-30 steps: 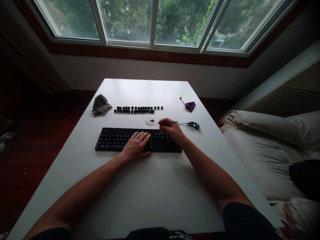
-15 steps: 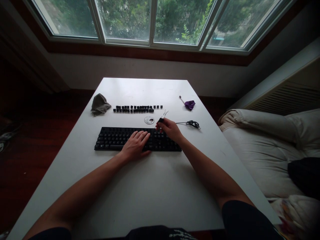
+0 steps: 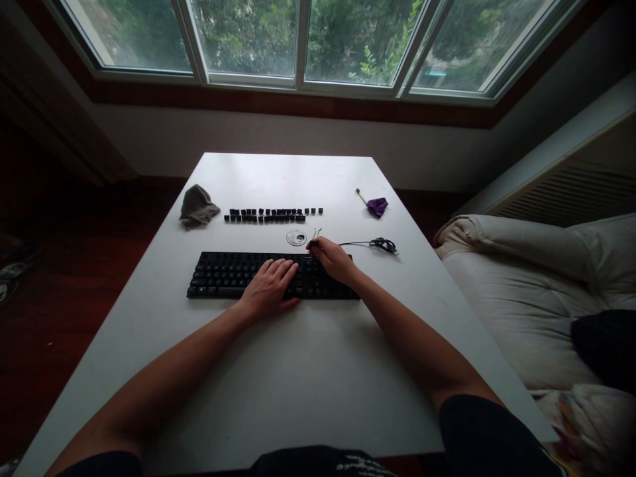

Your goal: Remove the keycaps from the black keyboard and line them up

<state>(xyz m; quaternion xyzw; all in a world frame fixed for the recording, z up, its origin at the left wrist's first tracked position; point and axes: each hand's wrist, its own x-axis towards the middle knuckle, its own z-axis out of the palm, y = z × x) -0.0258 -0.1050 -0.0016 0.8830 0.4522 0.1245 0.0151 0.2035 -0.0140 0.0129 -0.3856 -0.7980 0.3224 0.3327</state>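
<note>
Keyboard (image 3: 223, 275) is under left hand (image 3: 268, 285): palm down, fingers extended over keys right of centre, thumb at near edge. Left fingers grasp nothing; most visible keys are to their left. Right hand (image 3: 335, 260) is over the keyboard's right part, fingers pinching black-handled wire tool (image 3: 313, 244) by the far edge. Handle at the fingertips, prongs stick up and away from them. Can't tell if tool touches keyboard. Bundled cable (image 3: 383, 245) lies right of right fingers. Round silvery piece (image 3: 297, 237) is just beyond right fingertips, slightly left. Farther past the fingers: loose keycaps (image 3: 271, 215) in two rows, grey cloth (image 3: 197, 207) off left of left fingers, purple cloth (image 3: 377, 207) off right of right fingers. Window (image 3: 298, 46) well beyond both hands.
</note>
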